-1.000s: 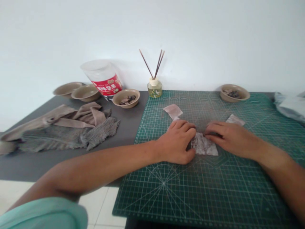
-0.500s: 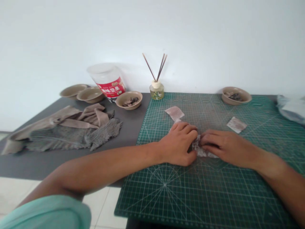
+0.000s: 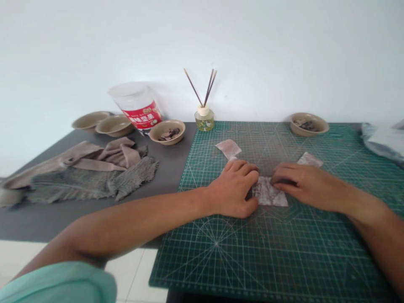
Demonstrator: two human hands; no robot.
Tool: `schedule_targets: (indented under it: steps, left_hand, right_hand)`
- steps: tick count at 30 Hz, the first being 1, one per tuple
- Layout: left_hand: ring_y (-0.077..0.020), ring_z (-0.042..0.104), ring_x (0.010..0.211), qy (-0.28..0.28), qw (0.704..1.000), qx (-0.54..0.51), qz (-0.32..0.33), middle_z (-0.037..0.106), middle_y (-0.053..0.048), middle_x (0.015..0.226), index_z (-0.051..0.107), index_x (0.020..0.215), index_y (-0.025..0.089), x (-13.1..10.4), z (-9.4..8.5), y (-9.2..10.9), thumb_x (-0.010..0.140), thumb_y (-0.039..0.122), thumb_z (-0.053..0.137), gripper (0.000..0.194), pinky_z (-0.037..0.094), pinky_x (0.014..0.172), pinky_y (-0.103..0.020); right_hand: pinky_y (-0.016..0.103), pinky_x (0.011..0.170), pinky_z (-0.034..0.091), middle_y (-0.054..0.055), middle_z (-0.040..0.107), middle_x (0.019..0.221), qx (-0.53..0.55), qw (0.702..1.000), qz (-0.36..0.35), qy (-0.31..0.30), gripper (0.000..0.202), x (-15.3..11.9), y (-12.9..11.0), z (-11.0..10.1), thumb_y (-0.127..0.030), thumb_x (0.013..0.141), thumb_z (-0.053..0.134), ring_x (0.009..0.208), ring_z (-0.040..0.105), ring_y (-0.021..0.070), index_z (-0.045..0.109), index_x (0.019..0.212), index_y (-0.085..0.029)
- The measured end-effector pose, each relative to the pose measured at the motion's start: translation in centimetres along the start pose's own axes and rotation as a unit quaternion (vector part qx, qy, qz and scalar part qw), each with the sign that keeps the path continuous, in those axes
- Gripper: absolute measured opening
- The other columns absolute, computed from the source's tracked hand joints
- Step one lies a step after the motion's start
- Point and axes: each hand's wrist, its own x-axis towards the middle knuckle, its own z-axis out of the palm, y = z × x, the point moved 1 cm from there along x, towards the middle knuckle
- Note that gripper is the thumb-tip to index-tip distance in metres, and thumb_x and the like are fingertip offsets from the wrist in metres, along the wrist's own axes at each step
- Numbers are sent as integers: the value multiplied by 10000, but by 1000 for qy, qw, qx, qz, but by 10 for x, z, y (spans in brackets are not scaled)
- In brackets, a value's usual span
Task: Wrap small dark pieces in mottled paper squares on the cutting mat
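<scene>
Between my hands a small whitish sheet with dark smudges (image 3: 269, 193) lies flat on the green cutting mat (image 3: 249, 248). My left hand (image 3: 235, 189) rests on its left end, fingers curled with thumb and fingertips pressing it down. At the sheet's upper right corner is my right hand (image 3: 298, 185), its fingers bent and pressed together. Dark shading shows at the right fingertips, and whether something sits between them is hidden. Part of another pale piece (image 3: 232, 159) shows just behind my left hand.
Two stained pale squares, one at left (image 3: 228, 148) and one at right (image 3: 310, 159), lie farther back. Bowls with dark bits (image 3: 167, 141) (image 3: 309, 131), a reed diffuser (image 3: 204, 120), a plastic tub (image 3: 139, 105), stacked-looking empty bowls (image 3: 115, 126) and ragged cloths (image 3: 88, 176) stand around. A plastic bag (image 3: 385, 141) is at right.
My right hand has moved away from my left, toward the right and back. The sheet, crumpled before, now lies flatter and shows more. The view has shifted slightly.
</scene>
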Motion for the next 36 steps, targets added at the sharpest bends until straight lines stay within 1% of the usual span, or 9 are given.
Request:
schedule_targets:
  steps: [3,5,8,15,22,26,31,33,36]
  left_hand:
    - [-337,462,1337,-4,1000,-5,1,567,-127,1441,593,1097,178,0,0,0,828,358,626,325,366,1143,-531]
    - [-339,461,1340,-8,1000,-4,-2,574,-132,1427,594,1098,174,0,0,0,825,358,627,330,366,1144,-529]
    - [-337,460,1338,-8,1000,-2,-5,572,-125,1428,594,1099,176,1,-1,0,824,354,629,329,353,1154,-529]
    - [-339,448,1352,-6,1000,-6,0,549,-135,1463,595,1116,172,-1,-1,-1,792,344,628,368,357,1149,-526]
    - [-344,450,1341,-13,1000,-5,2,554,-140,1451,595,1112,166,0,-1,-1,783,346,606,375,356,1150,-533]
    - [-360,447,1339,-16,1000,0,-3,548,-146,1456,590,1113,171,0,-1,0,770,338,616,383,359,1141,-555]
    - [-361,443,1345,-17,1000,-2,-2,546,-151,1453,589,1111,176,0,-1,0,780,361,614,380,370,1133,-556]
    - [-358,446,1341,-17,1000,-3,-4,551,-149,1445,589,1113,173,0,-1,0,788,360,604,375,371,1134,-551]
    - [-358,447,1339,-18,1000,-1,-6,546,-147,1453,586,1108,175,0,-1,0,781,343,607,368,366,1136,-552]
  right_hand:
    - [345,769,493,9,690,967,45,996,-47,-66,164,-2,-5,0,-274,1018,529,843,673,192,675,949,-244]
    - [364,797,495,26,697,1001,34,997,-52,-43,183,0,-6,3,-267,1024,510,885,677,210,684,977,-238]
    - [411,843,491,62,689,1043,-8,1000,-4,28,200,2,-1,3,-272,1020,502,945,669,252,694,1016,-218]
    - [334,747,478,11,691,981,45,996,-54,-52,153,-5,-14,-1,-243,1013,527,844,671,192,675,977,-242]
    - [383,806,494,40,714,1019,4,996,-94,-7,205,0,-20,14,-252,1040,487,895,684,223,690,1025,-231]
    - [404,797,507,72,712,1070,-18,999,-36,29,210,-1,-8,6,-262,1023,495,912,683,245,700,1041,-220]
    - [347,741,502,19,707,956,35,994,-76,-68,168,-4,-14,2,-279,1019,531,833,680,199,689,970,-250]
    - [363,781,501,28,710,995,31,995,-84,-52,176,-3,-17,5,-270,1024,517,879,685,213,691,1008,-250]
    - [396,805,492,56,699,1041,-9,999,-32,11,190,-2,-11,4,-263,1022,502,916,678,242,689,1025,-232]
